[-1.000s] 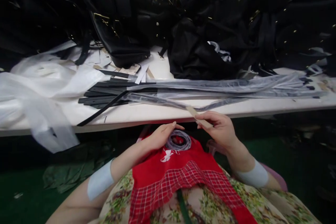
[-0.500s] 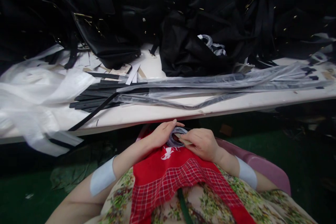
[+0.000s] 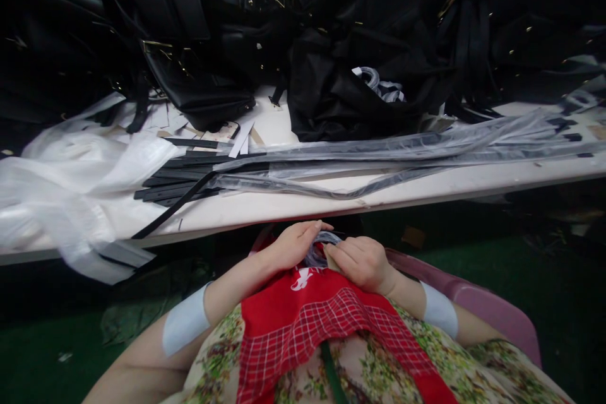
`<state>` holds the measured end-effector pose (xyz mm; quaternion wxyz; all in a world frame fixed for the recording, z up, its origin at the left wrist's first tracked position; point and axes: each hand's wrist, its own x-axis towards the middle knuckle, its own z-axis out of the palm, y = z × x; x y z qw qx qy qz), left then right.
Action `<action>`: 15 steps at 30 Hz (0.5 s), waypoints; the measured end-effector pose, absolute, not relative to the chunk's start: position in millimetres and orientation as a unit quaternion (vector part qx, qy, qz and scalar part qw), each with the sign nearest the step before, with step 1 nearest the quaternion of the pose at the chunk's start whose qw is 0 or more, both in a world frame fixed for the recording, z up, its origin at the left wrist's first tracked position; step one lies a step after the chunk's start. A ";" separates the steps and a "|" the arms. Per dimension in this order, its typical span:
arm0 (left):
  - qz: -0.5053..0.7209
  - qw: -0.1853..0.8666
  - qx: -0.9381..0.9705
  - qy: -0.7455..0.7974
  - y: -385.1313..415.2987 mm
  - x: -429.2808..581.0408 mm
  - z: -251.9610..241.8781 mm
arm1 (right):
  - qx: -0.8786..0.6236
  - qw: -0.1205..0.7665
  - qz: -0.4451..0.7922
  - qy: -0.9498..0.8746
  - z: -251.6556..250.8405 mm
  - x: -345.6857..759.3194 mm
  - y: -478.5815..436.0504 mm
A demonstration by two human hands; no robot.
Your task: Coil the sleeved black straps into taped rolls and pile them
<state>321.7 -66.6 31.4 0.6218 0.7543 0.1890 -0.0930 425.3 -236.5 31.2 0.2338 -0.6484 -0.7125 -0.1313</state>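
Observation:
Over my lap, a coiled strap (image 3: 313,257) in clear plastic wrapping sits between my two hands. My left hand (image 3: 293,246) is closed around the coil's left side, its fingers pointing toward the table. On the other side my right hand (image 3: 363,263) is closed, pinching a small tan strip (image 3: 332,257) against the coil. Part of the coil is hidden behind the fingers. Ahead on the table lie long black straps (image 3: 176,177), many covered by clear plastic sleeves (image 3: 360,154).
A white table (image 3: 303,207) runs across in front of me, its near edge just beyond my hands. Black bags (image 3: 341,85) with gold fittings crowd its back. Another wrapped coil (image 3: 370,77) rests on one bag. White plastic sheeting (image 3: 71,170) hangs over the left edge.
My right hand has tilted the tan strip and drawn closer over the coil, so less of the ring shows. My left hand keeps its hold. The view has shifted slightly.

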 end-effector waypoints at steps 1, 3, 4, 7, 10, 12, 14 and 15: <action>-0.088 0.624 0.755 0.182 -67.3 322.1 31.3 | -0.651 0.228 -0.126 -0.713 29.1 424.3 -235.1; -0.077 0.626 0.757 0.174 -68.9 323.5 30.7 | -0.657 0.222 -0.112 -0.711 23.9 422.2 -232.1; -0.071 0.626 0.757 0.174 -69.7 324.2 30.6 | -0.664 0.222 -0.101 -0.707 21.7 421.3 -230.7; -0.059 0.635 0.751 0.172 -71.7 325.7 33.0 | -0.711 0.256 -0.036 -0.654 20.5 420.2 -227.1; -0.055 0.648 0.747 0.139 -73.5 325.5 39.5 | -0.762 0.354 0.081 -0.537 26.3 423.1 -224.5; -0.054 0.641 0.757 0.118 -75.6 324.6 44.5 | -0.774 0.421 0.146 -0.450 28.5 427.2 -223.3; -0.051 0.618 0.777 0.107 -78.6 323.9 48.4 | -0.783 0.462 0.173 -0.380 26.1 432.5 -222.7; -0.047 0.604 0.789 0.102 -80.3 323.7 49.5 | -0.786 0.473 0.179 -0.354 23.1 435.4 -222.6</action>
